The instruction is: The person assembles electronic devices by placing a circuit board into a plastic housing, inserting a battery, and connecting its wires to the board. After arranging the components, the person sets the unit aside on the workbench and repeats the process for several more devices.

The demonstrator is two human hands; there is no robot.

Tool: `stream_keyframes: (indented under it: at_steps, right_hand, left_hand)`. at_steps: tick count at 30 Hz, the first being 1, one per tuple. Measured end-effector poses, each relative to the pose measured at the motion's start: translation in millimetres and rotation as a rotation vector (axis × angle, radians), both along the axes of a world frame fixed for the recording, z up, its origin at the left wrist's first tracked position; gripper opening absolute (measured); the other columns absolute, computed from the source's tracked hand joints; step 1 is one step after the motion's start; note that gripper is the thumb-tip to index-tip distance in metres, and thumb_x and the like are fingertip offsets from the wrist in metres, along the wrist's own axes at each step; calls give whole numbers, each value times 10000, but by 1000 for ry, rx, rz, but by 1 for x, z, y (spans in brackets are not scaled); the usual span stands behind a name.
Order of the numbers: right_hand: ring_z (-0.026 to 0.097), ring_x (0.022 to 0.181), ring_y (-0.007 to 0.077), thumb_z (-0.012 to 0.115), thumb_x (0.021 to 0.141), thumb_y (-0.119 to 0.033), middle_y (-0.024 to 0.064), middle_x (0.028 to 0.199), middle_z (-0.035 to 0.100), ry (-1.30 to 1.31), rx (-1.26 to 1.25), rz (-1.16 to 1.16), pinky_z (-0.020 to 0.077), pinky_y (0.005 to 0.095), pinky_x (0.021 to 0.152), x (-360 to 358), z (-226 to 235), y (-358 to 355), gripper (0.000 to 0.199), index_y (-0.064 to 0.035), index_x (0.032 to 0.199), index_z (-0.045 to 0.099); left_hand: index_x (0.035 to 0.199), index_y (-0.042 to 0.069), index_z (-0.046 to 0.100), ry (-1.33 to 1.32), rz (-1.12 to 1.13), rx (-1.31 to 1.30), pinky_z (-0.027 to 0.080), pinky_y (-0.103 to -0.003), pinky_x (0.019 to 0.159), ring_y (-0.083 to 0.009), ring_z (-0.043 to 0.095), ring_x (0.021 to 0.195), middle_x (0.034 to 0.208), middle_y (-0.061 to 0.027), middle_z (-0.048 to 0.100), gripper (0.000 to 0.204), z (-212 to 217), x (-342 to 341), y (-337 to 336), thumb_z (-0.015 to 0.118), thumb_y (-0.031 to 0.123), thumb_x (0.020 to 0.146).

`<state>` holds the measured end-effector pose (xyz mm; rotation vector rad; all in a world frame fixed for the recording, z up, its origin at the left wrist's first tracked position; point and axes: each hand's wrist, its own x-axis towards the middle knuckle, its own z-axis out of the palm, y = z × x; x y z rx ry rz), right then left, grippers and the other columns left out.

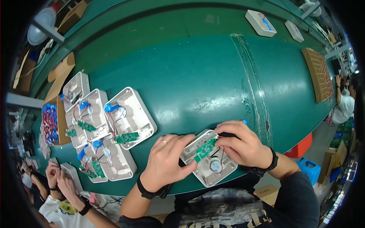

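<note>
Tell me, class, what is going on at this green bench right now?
A person holds an open white plastic casing at the near edge of the green bench. The left hand steadies the casing, while the right hand grips a small green circuit board over it. A round part sits inside the casing. To the left lie several more open casings with boards and wires. Another person's hands work at lower left.

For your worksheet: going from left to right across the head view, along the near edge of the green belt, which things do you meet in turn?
Tray of red and blue parts → cluster of open white housings → left hand → green circuit board → right hand → blue stool.
</note>
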<state>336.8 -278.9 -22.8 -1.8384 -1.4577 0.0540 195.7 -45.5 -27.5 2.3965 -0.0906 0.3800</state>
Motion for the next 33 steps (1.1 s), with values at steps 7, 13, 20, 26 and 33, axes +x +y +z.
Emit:
stream_keyframes:
  at_steps: [7,13,20,26,33]
  right_hand:
    - [659,1166,336,804,789,9,137,1233,655,-213,-131,4,540,441,951,-12,24,14,308,-23,1079,709]
    - [634,1201,318,742,840,-42,128,1233,651,-306,-229,52,502,443,1006,-12,31,19,257,5,1090,708]
    - [640,1168,310,729,853,-46,118,1207,650,-271,-245,35,522,431,973,-16,36,20,231,8,1078,715]
    - [647,1100,302,729,847,-35,114,1174,648,-272,-244,21,554,405,923,-17,31,25,176,7,1018,725]
    - [645,1059,288,749,817,-37,109,1158,648,-275,-270,65,564,386,911,-10,33,24,155,-3,968,743]
  left_hand:
    - [1149,27,711,-94,-32,-74,591,-402,827,-309,750,909,1075,-116,777,453,-9,-5,-3,894,153,754]
    - [1028,70,764,-180,-38,-9,614,-367,715,-259,756,787,1075,-76,784,287,-11,-6,-4,886,129,775]
    - [927,97,784,-255,-35,58,612,-335,623,-227,747,695,1062,-54,788,174,-8,-8,-7,885,122,788]
    - [920,93,791,-277,-42,82,615,-333,622,-223,743,685,1066,-52,788,165,-11,-8,-6,888,130,791]
    - [885,87,790,-249,-45,113,617,-339,631,-228,745,697,1079,-57,784,118,-13,-10,-7,870,138,815]
